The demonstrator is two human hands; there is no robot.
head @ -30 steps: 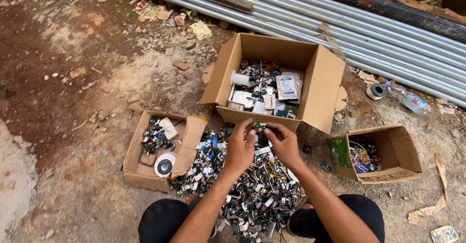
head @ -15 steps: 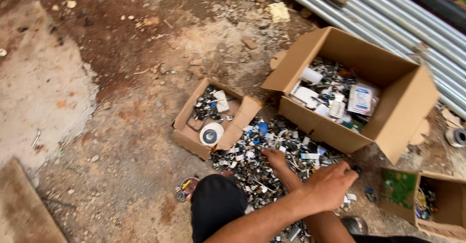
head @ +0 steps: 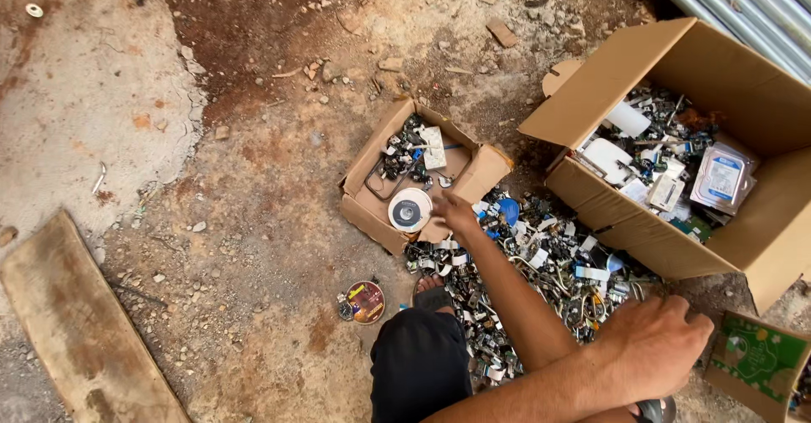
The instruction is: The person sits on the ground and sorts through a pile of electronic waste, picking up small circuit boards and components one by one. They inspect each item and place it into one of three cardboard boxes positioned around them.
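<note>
small brown box (head: 372, 207), left hand (head: 454, 212) open at its edge, right hand (head: 655, 338) loosely curled

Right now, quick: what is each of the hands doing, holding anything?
Left hand: reaching to the rim of the small box, fingers hidden; cannot tell if it holds anything.
Right hand: curled, knuckles up over the scrap pile; grip cannot be told.

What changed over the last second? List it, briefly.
The right hand parted from the left hand and reached leftward to the small box, ending beside its white disc. The left hand stayed back over the scrap pile. The view swung left. The boxes and the pile stayed put.
</note>
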